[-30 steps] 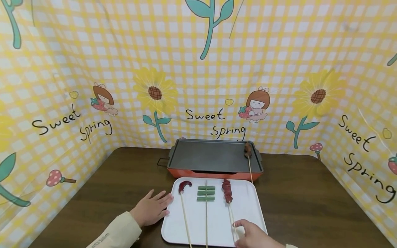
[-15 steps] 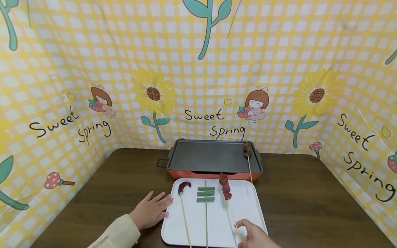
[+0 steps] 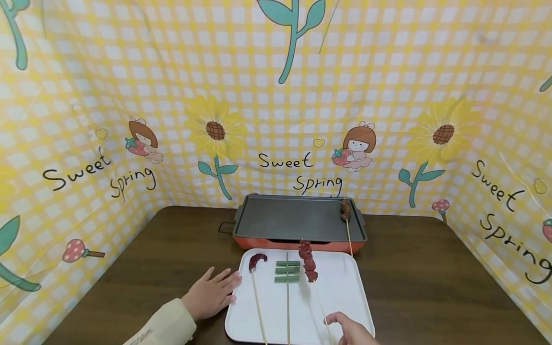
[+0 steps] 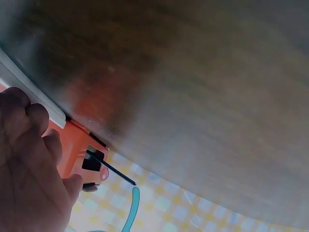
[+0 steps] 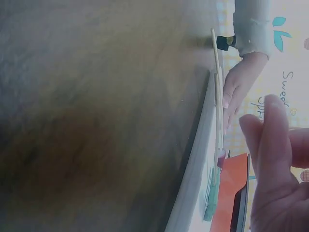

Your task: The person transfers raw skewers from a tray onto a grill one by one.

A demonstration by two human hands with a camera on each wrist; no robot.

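Note:
My right hand [image 3: 351, 330] pinches the bamboo stick of a red meat skewer [image 3: 308, 262], whose meat end is raised over the far part of a white tray [image 3: 345, 282]. In the right wrist view, the fingers of that hand [image 5: 275, 179] are bent together. My left hand [image 3: 211, 293] lies with fingers extended, their tips at the tray's left rim. Also on the tray are a skewer of green bean-like pieces [image 3: 287, 271] in the middle and one with a dark red, curled piece resembling a tentacle [image 3: 257, 261] at left.
Behind the tray stands a red electric grill with a flat dark plate [image 3: 289, 218] and a wire handle at its left. A browned skewer [image 3: 345, 211] lies at its right end, stick overhanging the front. Beneath is a dark wooden table [image 3: 414, 278], with a checked cloth [image 3: 276, 120] around it.
The red meat skewer has been lifted off the tray, and its meat end has shifted left towards the green skewer. My right hand has moved slightly; the left hand stays at the tray's rim.

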